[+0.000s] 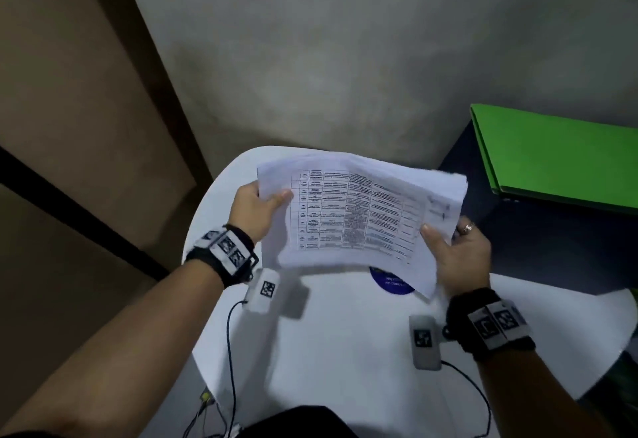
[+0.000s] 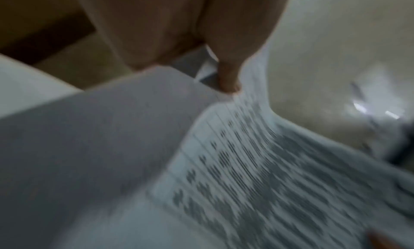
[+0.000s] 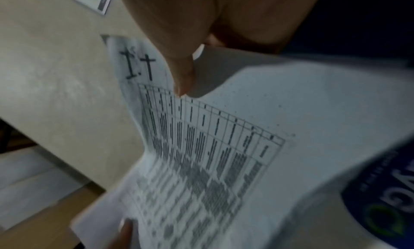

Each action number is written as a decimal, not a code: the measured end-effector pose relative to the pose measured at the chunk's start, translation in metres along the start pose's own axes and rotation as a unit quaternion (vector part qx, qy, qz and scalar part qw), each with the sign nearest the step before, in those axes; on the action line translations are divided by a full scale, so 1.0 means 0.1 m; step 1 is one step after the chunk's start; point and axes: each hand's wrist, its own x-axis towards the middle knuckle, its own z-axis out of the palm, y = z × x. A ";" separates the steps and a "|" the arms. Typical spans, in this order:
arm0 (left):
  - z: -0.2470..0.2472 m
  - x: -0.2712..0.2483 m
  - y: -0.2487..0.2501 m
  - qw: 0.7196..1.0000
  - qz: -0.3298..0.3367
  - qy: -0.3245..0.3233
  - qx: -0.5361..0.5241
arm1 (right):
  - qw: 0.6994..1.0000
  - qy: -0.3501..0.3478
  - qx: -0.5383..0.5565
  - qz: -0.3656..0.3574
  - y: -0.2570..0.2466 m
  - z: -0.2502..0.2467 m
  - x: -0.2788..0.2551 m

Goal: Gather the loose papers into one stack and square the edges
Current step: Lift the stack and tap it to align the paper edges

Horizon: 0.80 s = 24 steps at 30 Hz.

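Head view: the stack of papers (image 1: pixel 359 216) hangs above the white table (image 1: pixel 338 341), its edges uneven. The left hand (image 1: pixel 257 210) pinches its nine o'clock edge, the right hand (image 1: pixel 459 258) its four o'clock corner. Left wrist view: a thumb (image 2: pixel 228 76) presses the printed sheet (image 2: pixel 257 173). Right wrist view: a thumb (image 3: pixel 182 72) clamps the table-printed page (image 3: pixel 212 155).

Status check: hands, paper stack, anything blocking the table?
Left hand and right hand each grip the papers. Stack held above white table, edges uneven. Blue sticker underneath; nothing blocking.

Green folder (image 1: pixel 566 158), blue sticker (image 1: pixel 390 282).
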 end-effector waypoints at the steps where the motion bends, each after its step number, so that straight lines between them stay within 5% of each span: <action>1: 0.05 -0.07 0.00 0.998 0.041 0.030 0.022 | 0.999 0.011 -0.036 0.001 0.10 -0.03 -0.05; 3: 0.12 -0.24 -0.09 0.996 0.071 0.028 0.039 | 0.993 0.034 -0.110 0.022 0.32 -0.09 -0.19; 6: 0.10 -0.40 -0.38 0.997 0.035 -0.054 0.035 | 0.988 0.033 -0.140 0.056 0.51 -0.11 -0.39; 10: 0.02 -0.36 -0.46 0.997 0.009 -0.066 0.029 | 0.988 0.039 -0.133 0.066 0.52 -0.13 -0.38; 17: -0.20 -0.38 -0.44 0.990 -0.004 -0.127 0.060 | 0.986 0.030 -0.158 0.031 0.37 -0.28 -0.29; 21: -0.13 -0.41 -0.31 0.994 0.009 -0.106 -0.012 | 0.995 0.043 -0.093 -0.009 0.31 -0.23 -0.31; 24: -0.05 -0.40 -0.25 0.998 0.039 -0.052 -0.012 | 0.987 0.051 -0.140 -0.063 0.24 -0.18 -0.35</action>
